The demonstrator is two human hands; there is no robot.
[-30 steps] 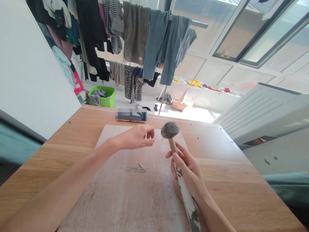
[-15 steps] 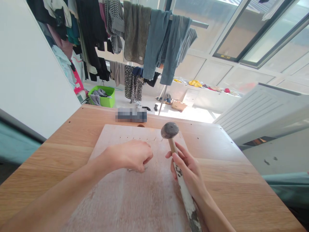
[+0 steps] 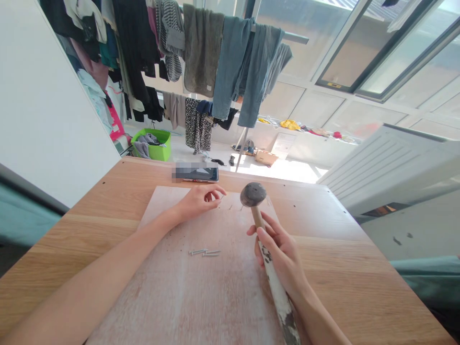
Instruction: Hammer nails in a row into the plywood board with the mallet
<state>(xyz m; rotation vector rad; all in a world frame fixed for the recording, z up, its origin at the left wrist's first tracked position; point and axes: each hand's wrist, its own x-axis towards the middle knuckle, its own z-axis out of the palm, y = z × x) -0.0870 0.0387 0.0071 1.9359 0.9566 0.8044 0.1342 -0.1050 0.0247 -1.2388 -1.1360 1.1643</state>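
My right hand (image 3: pixel 278 244) is wrapped round the handle of a rubber mallet (image 3: pixel 253 194), whose dark round head points up and away from me. Thumb and fingertips of my left hand (image 3: pixel 201 197) are pinched on a thin nail (image 3: pixel 223 195) above the far part of a whitish wooden board (image 3: pixel 179 287). Just right of that hand, a slim nail (image 3: pixel 230 207) stands in the board, slightly tilted, with another near the mallet head. Several loose nails (image 3: pixel 204 252) lie in a small cluster nearer to me. My left hand covers part of the board's far row of marks.
Under the board is a wooden table (image 3: pixel 341 268). A phone (image 3: pixel 201 172), partly pixelated, lies by its far edge. Beyond are hanging clothes (image 3: pixel 201 52), a green basket (image 3: pixel 158 148) on the floor and a white ribbed panel (image 3: pixel 381 163) at the right.
My left hand has moved away from me, from the loose nails to the board's far part, with a nail in its fingertips. The loose nails are now uncovered. The mallet stays nearly still.
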